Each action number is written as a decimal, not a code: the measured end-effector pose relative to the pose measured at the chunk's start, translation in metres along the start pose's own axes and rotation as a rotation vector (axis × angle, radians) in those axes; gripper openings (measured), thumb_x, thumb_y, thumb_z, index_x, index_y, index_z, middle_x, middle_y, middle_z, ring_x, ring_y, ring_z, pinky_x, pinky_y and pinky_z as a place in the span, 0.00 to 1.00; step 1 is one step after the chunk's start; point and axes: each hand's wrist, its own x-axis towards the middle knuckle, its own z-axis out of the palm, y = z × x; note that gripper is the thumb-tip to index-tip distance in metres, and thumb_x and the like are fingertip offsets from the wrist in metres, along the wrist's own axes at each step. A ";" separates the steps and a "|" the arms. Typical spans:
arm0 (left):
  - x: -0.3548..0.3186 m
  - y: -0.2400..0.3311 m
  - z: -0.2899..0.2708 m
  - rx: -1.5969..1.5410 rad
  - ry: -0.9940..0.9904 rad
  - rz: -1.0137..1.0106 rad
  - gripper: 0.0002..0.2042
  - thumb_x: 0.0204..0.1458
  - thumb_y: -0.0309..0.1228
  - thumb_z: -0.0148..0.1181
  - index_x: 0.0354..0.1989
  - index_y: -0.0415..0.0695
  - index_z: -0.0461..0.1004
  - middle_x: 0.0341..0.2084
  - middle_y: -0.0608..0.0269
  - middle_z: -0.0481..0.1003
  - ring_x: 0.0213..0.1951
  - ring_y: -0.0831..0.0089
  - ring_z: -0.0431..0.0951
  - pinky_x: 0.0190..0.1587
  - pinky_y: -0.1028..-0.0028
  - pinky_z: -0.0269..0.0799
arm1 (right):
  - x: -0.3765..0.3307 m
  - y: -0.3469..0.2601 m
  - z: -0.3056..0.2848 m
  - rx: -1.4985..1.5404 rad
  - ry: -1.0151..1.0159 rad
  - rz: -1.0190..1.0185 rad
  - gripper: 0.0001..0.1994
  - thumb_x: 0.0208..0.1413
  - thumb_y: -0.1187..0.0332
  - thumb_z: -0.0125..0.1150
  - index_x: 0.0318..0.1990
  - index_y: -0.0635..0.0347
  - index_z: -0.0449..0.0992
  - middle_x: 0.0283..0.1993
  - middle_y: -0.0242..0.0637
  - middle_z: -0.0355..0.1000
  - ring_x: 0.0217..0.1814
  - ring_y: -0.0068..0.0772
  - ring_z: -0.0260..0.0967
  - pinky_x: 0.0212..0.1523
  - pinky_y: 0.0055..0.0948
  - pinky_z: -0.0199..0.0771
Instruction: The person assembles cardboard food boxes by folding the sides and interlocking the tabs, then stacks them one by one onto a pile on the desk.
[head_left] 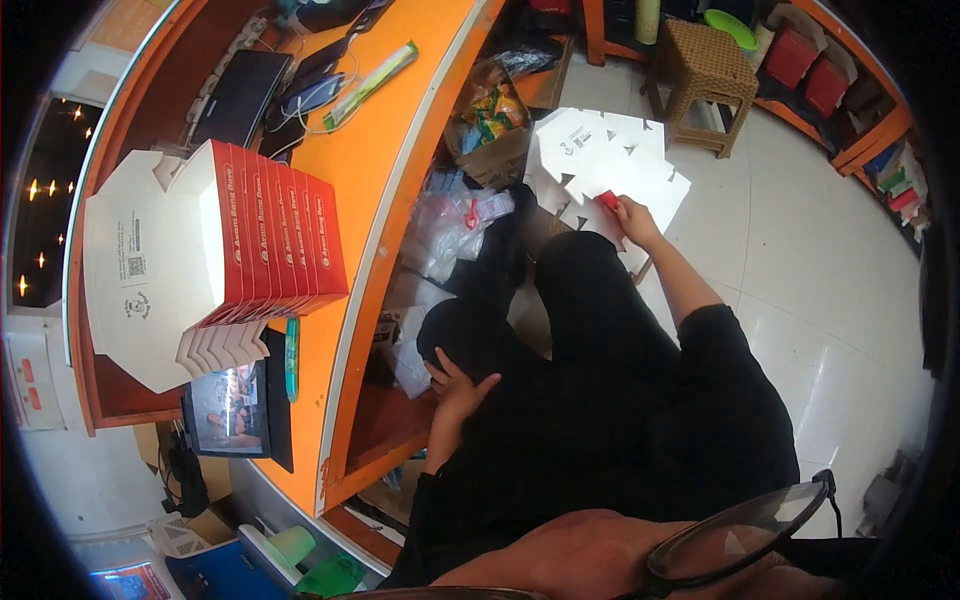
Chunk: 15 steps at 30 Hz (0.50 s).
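My right hand is closed on a small red flap at the near edge of some flat white box blanks. These cardboard sheets have cut slots and small grey print, and they lie beyond my right knee. What supports them is mostly hidden. My left hand rests on my black-clad left knee, fingers spread, holding nothing. On the orange counter to the left stands a nested stack of folded red-and-white cardboard boxes, their white lids opened out to the left.
A tablet and a teal pen-like item lie by the box stack on the orange counter. Beneath the counter are plastic bags and a carton of colourful packets. A woven stool stands on the tiled floor, near shelves.
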 end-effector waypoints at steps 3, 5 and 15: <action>-0.005 0.001 0.007 0.046 0.210 0.116 0.61 0.43 0.56 0.68 0.70 0.39 0.27 0.67 0.27 0.29 0.66 0.27 0.44 0.67 0.45 0.47 | -0.028 -0.072 -0.019 -0.151 -0.129 -0.200 0.12 0.61 0.64 0.49 0.47 0.56 0.74 0.33 0.53 0.75 0.36 0.57 0.73 0.38 0.46 0.71; -0.018 0.028 -0.006 0.038 0.359 0.373 0.55 0.45 0.51 0.68 0.70 0.38 0.33 0.67 0.29 0.33 0.66 0.29 0.45 0.67 0.47 0.47 | -0.054 -0.109 -0.023 -0.266 -0.300 -0.270 0.13 0.59 0.65 0.49 0.50 0.47 0.75 0.39 0.47 0.76 0.41 0.54 0.73 0.44 0.46 0.72; -0.033 0.105 -0.025 -0.178 0.107 0.895 0.25 0.47 0.28 0.68 0.56 0.42 0.70 0.32 0.55 0.80 0.38 0.56 0.81 0.42 0.64 0.74 | -0.154 -0.233 -0.018 -0.328 -0.854 -0.640 0.14 0.60 0.55 0.53 0.50 0.45 0.76 0.37 0.46 0.77 0.38 0.51 0.76 0.40 0.46 0.73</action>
